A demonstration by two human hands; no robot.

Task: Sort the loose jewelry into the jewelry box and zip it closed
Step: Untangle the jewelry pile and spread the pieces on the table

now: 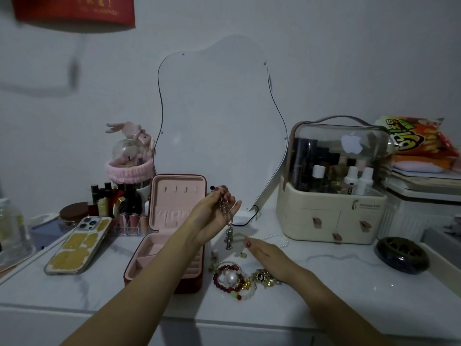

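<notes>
A red jewelry box (152,268) with pink lining stands open on the white marble top, its lid upright. My left hand (214,216) is raised beside the lid and pinches a silver chain necklace (225,208); its figure pendant (229,238) hangs just above the table. My right hand (264,253) lies low over the table with fingers stretched out, holding nothing. Just in front of it sits a pile of loose jewelry (239,277): red bead bracelets, a big pearl, gold pieces. A white pearl strand (277,238) lies behind the right hand.
A phone (79,245) lies left of the box, with lipsticks and bottles (117,206) behind it. A wavy mirror (217,121) leans on the wall. A cream cosmetics case (331,216) stands at the right, and a dark round dish (401,254) sits beside it.
</notes>
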